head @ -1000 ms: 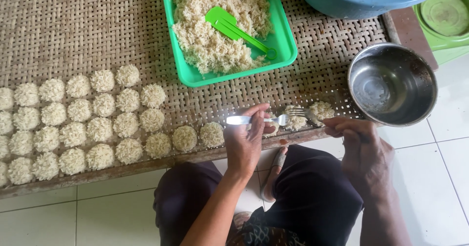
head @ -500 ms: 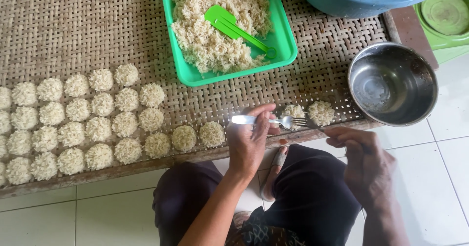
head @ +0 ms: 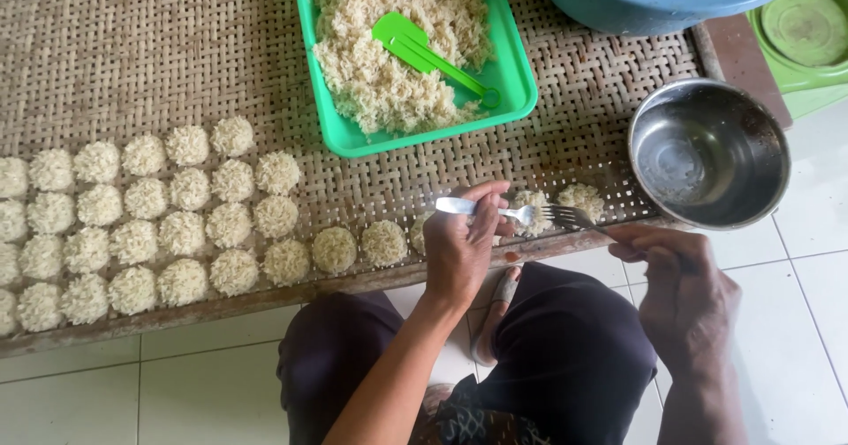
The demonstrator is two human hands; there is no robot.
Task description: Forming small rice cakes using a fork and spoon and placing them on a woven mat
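Observation:
My left hand (head: 464, 246) grips a metal spoon (head: 481, 207) over the front edge of the woven mat (head: 159, 65). My right hand (head: 685, 290) holds a fork (head: 574, 218) whose tines meet the spoon's bowl at a small clump of rice (head: 530, 212). Another round rice clump (head: 583, 199) lies just behind the fork on the mat. Rows of several round rice cakes (head: 177, 224) cover the mat's left side, the nearest one (head: 384, 243) just left of my left hand.
A green tray (head: 517, 91) heaped with loose rice holds a green spatula (head: 424, 52). A steel bowl (head: 707, 153) stands at the right, a blue basin (head: 654, 3) behind it, and a green lid (head: 808, 25) at far right. My knees are over the white tiled floor (head: 106, 401).
Both hands have shifted slightly right and toward the mat's edge. The fork now works against the spoon's bowl, and a finished clump lies behind the fork.

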